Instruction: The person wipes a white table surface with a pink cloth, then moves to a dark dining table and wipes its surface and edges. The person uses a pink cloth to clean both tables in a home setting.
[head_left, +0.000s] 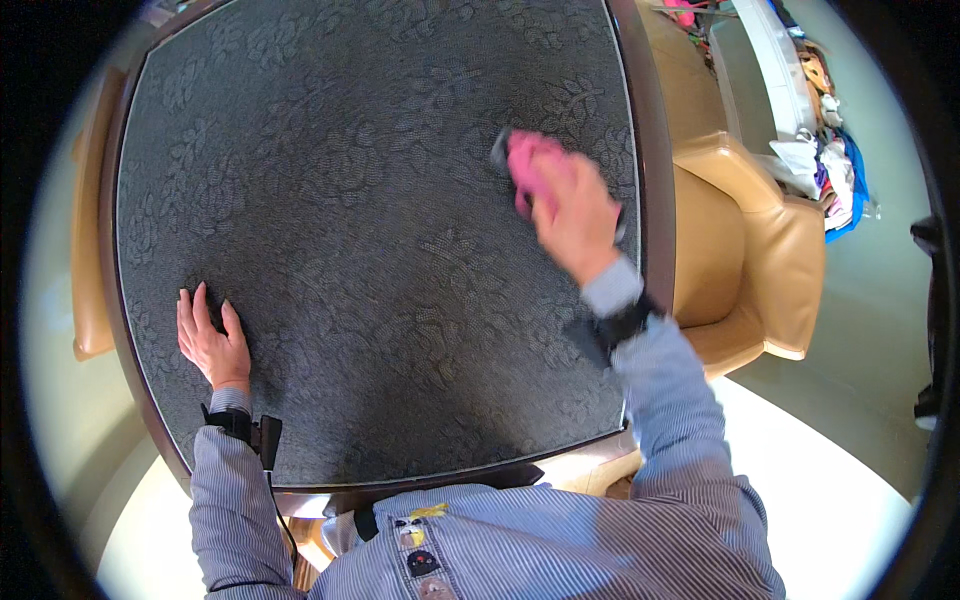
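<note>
A dark table mat (360, 247) with an embossed leaf and flower pattern covers the table in front of me. My right hand (581, 217), blurred, grips a bunched pink cloth (536, 165) over the right side of the mat. Part of the cloth has a grey edge, and my palm and fingers hide the rest of it. Near the mat's left edge, my left hand (212, 341) rests palm down with its fingers apart, holding nothing. Both wrists carry black straps with a small dark device.
Dark wooden table edging (654, 187) borders the mat. A tan leather chair (757, 247) stands close on the right, and another tan chair (94, 225) flanks the left side. Clothes (844, 180) are heaped at the far right beside a white ledge (776, 67). A black cable (283, 525) hangs by my left sleeve.
</note>
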